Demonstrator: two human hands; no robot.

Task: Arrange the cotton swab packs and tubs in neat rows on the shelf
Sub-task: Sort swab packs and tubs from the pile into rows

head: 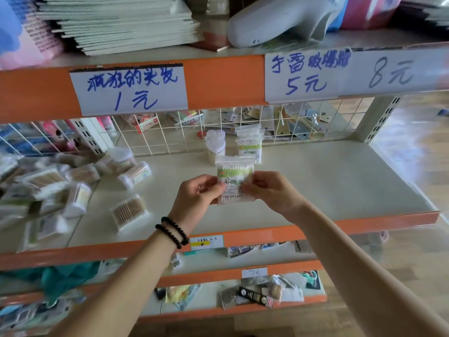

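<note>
A: Head view, and both hands are up over the cream shelf board with the orange front edge. What are they on?

B: One flat clear plastic pack of cotton swabs with a green-and-white label, held upright above the middle of the shelf. The left hand pinches its left edge, fingers curled round it; the right hand pinches the right edge the same way. Neither hand is spread.

A: And the row?

B: Barely begun, I'd say. At the far middle, by the white wire grid backing, stands a clear heart-shaped tub of white swabs, with a second upright green-labelled swab pack just to its right. The held pack hovers near them, on the near side.

A: The left side looks rough.

B: A loose heap of clear tubs and packs of wooden-stick swabs, lying every which way, some near the front edge.

A: Risks?

B: The pack is thin and light; set down upright it may well tip over. Bring it in too close and it could knock the standing pack or tub flat. An elbow sweeping left might also push that heap off the shelf.
</note>
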